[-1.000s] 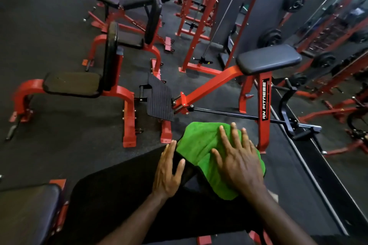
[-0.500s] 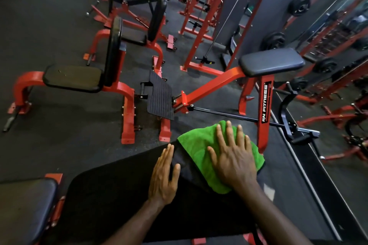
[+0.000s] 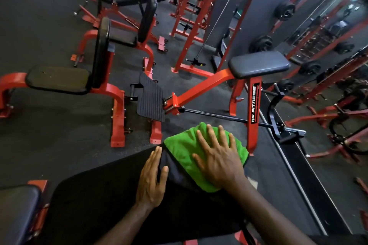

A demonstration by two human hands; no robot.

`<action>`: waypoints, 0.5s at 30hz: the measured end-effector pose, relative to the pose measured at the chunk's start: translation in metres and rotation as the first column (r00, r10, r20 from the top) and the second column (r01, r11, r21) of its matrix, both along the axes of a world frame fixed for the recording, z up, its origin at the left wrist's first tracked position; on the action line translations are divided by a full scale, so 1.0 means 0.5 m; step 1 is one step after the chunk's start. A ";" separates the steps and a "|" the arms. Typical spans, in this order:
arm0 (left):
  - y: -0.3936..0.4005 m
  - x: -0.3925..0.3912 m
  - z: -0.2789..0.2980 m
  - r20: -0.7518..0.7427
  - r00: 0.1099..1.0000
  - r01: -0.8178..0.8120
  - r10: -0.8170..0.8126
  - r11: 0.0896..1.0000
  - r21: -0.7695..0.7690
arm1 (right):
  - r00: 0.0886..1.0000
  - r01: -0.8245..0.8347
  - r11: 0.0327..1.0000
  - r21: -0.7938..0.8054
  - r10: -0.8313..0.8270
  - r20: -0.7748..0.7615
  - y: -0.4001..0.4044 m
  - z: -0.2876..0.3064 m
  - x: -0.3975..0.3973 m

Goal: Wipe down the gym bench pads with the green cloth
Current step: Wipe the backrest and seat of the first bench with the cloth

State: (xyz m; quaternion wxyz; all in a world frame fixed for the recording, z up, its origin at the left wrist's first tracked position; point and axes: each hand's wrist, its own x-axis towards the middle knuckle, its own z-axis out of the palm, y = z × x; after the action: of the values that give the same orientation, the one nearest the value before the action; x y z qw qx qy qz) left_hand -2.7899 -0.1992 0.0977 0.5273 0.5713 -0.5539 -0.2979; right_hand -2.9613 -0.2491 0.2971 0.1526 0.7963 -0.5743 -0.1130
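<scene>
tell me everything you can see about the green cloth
The green cloth is bright green and fuzzy, like microfibre, bunched with rumpled folds. It lies on the far end of the black bench pad, draping over its edge. The right hand presses flat on it with fingers spread; the left hand rests beside it on the pad.

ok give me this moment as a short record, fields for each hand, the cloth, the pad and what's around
left hand: flat on the black bench pad, fingers straight, beside the cloth
right hand: spread flat, pressing on the green cloth
green cloth: bunched at the pad's far end
bench pad: black, nearest the camera
surroundings: red-framed machines, one marked RN FITNESS, dark floor
</scene>
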 end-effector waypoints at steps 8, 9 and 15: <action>-0.034 -0.026 0.045 0.137 0.980 -0.153 0.145 0.987 0.052 | 0.968 0.220 0.975 -0.037 -0.213 0.135 0.000 0.014 -0.003; -0.033 -0.029 0.044 0.143 0.979 -0.150 0.142 0.987 0.051 | 0.976 0.189 0.981 -0.040 -0.183 0.121 0.028 0.008 -0.010; -0.035 -0.032 0.038 0.099 0.980 -0.172 0.171 0.985 0.006 | 0.910 0.338 0.941 0.021 -0.332 0.248 0.093 0.023 -0.042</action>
State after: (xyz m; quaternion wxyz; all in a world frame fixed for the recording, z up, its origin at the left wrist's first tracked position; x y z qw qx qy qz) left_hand -2.8058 -0.2165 0.1168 0.5191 0.6345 -0.5257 -0.2271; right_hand -2.9822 -0.2025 0.3084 0.0668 0.6922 -0.7179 -0.0306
